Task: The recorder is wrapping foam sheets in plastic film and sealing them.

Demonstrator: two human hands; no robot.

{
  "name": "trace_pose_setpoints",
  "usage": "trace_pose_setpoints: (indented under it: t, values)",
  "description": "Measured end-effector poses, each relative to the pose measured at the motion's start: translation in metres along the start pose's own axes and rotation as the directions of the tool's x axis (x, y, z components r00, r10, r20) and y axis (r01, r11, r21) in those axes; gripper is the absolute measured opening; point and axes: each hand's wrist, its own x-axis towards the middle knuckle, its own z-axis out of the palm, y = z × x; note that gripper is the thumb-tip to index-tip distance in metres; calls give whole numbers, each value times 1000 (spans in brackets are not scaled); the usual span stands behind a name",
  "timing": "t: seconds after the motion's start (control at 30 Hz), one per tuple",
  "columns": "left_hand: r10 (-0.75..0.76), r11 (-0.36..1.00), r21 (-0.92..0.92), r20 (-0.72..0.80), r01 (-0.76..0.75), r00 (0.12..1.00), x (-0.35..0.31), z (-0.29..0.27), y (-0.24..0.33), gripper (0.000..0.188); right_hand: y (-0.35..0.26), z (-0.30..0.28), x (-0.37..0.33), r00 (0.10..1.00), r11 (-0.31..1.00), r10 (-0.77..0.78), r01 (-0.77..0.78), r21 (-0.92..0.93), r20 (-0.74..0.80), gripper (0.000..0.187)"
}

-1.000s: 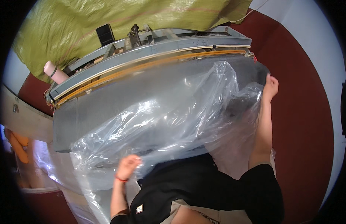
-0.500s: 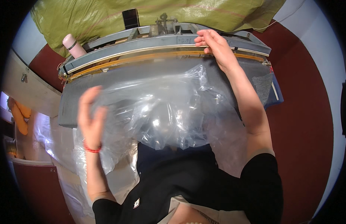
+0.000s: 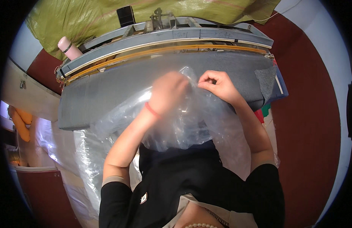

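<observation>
A crumpled sheet of clear plastic film (image 3: 183, 121) spreads over the near side of a grey padded work surface (image 3: 107, 87) and hangs down in front of my body. My right hand (image 3: 220, 84) is closed in a pinch, thumb and forefinger together at the film's upper edge. Just left of it, my left hand (image 3: 169, 89), with a red band at the wrist, is over the film. Motion smears its fingers, so I cannot tell whether they grip it.
Behind the surface runs a grey metal frame (image 3: 168, 37) with an orange strip (image 3: 153, 51). A pink bottle (image 3: 69, 48) and a dark phone (image 3: 125, 16) stand by it. A grey cloth piece (image 3: 264, 83) lies at the right end. More clear film (image 3: 88, 167) hangs lower left.
My left hand has swung right and inward over the film. My right hand has come down from the metal frame to the film's edge and closed in a pinch.
</observation>
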Motion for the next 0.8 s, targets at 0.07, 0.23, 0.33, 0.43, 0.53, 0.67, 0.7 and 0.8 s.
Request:
trace_pose_setpoints:
  t: [0.07,0.23,0.33,0.43,0.53,0.67,0.7,0.8]
  values:
    - [-153,965,-221,-53,138,987,4,-2,0,7,-16,8,5,996,978,-68,77,194,-54,27]
    - [-173,972,-179,-90,155,981,-2,-9,2,7,-24,24,16,979,976,-193,198,86,-72,29]
    - [-147,980,-151,-115,129,982,-9,-16,-1,6,-32,33,25,971,936,-226,239,260,-79,28]
    - [-105,989,-115,-120,92,987,-15,-29,-2,6,-33,36,38,981,881,-193,163,444,23,26]
    - [-254,912,-337,-12,235,967,-26,-38,-5,7,-29,38,56,909,881,-414,386,274,49,26]
    - [-248,500,-645,533,578,809,-61,-66,2,12,-26,56,77,864,636,-478,465,615,-159,12]
    - [-168,433,-655,616,619,769,-66,-68,7,11,-26,56,78,909,385,-367,343,857,-198,15]
    - [-19,148,-626,772,766,635,-106,-65,15,13,11,38,85,942,468,-85,325,822,-324,13]
